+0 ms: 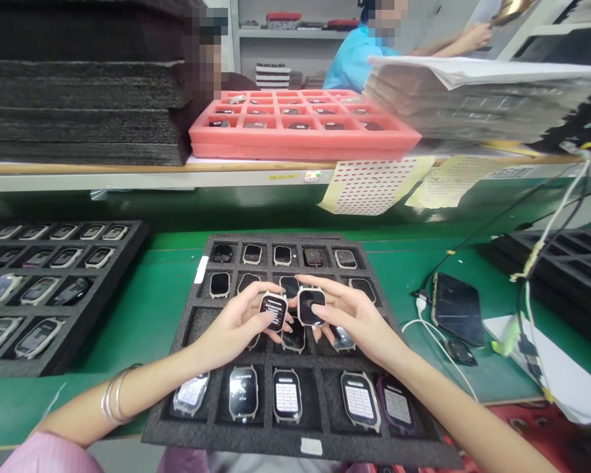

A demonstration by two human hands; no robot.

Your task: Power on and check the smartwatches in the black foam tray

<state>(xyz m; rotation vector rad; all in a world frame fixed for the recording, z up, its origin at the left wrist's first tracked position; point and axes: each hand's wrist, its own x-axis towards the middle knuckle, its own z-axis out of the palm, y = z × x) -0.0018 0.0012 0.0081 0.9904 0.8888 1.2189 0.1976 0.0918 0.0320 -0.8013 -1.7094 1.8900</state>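
My left hand [249,314] grips a smartwatch case [274,311] without a strap, its screen lit with white text and my thumb on the glass. In my right hand [347,315] is a second smartwatch [311,306] with a dark screen, the thumb also resting on it. Both hands hover over a black foam tray [312,378] divided into compartments that hold several more watches. Along its front row, some screens show white grids, such as one watch [287,395] near the middle. My hands partly hide the watches in the middle rows.
Another foam tray of watches [64,289] lies at left. At right are a phone [457,309], white cables [446,351] and another black tray [561,276]. The shelf holds a pink foam tray [300,141] and stacked black foam [79,112]. A person in blue [349,56] is behind.
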